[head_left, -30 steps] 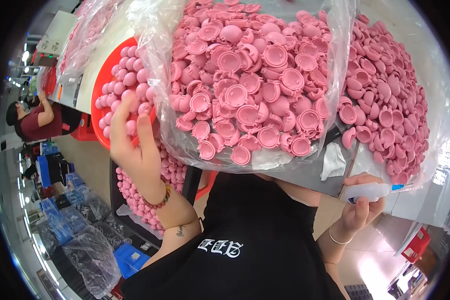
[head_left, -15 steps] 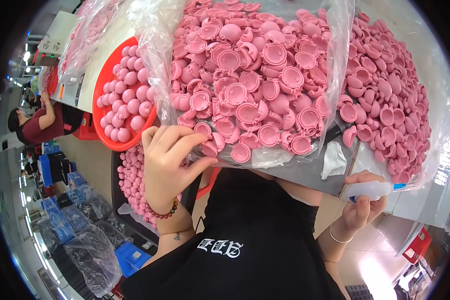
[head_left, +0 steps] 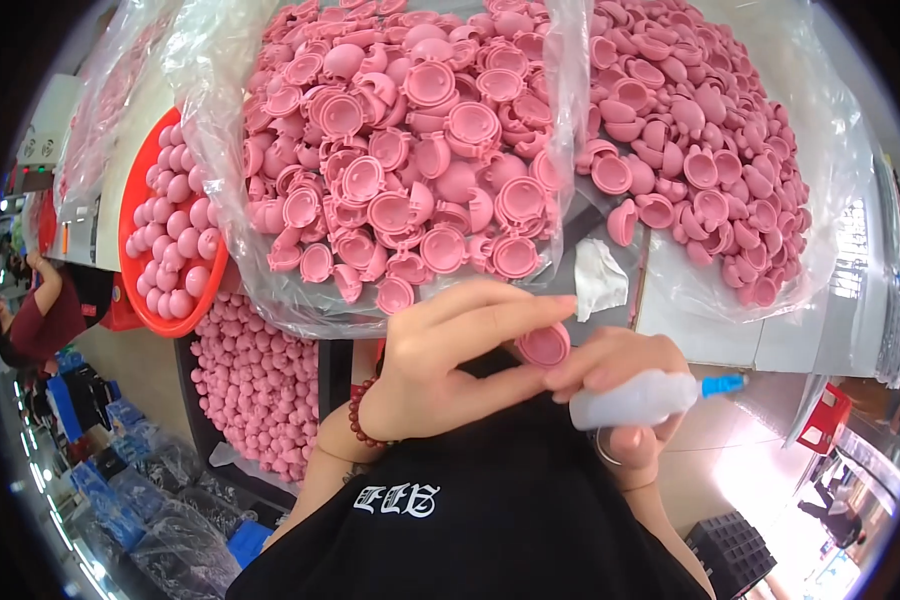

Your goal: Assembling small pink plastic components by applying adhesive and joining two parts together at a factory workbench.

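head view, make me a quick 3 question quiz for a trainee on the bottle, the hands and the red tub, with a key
1. Which hand has the bottle in its grip? a) left b) right c) neither
2. True or false: the red tub lies to the right of the pink half-shells piled in clear plastic.
3. Fill the gap: the bottle's tip is ____ in colour.

Key
1. b: the bottle is in the right hand.
2. False: the tub lies to their left.
3. blue
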`<action>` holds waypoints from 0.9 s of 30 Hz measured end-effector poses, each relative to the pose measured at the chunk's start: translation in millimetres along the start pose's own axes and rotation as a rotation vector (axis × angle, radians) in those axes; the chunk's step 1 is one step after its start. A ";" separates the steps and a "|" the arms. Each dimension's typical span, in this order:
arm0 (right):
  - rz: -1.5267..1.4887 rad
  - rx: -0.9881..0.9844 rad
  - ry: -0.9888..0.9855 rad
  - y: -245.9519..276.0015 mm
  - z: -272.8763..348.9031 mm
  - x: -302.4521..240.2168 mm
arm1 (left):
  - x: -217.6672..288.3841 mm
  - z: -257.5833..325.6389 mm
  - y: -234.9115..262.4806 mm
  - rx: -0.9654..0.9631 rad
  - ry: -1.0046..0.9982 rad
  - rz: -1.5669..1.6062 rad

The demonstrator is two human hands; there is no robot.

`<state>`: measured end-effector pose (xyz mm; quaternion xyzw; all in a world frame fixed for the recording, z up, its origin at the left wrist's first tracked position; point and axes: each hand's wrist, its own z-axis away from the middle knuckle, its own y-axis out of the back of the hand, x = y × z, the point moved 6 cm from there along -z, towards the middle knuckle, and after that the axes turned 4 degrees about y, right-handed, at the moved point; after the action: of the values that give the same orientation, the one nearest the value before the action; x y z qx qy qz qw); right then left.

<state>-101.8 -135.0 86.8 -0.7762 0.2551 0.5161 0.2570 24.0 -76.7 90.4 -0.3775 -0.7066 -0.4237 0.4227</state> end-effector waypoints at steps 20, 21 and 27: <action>0.307 0.128 0.540 38.8 1.7 -34.8 | -24.6 15.5 -40.4 -0.045 0.573 1.129; 0.426 0.072 0.624 31.1 3.3 -39.6 | -26.8 16.8 -41.5 -0.045 0.576 1.129; 0.501 0.165 0.481 18.7 4.7 -40.6 | -34.2 22.6 -38.7 -0.062 0.436 0.934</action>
<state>-130.9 -140.3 120.6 -0.7654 0.5316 0.3435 0.1167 -4.6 -75.7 41.8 -0.5679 -0.3455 -0.2792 0.6929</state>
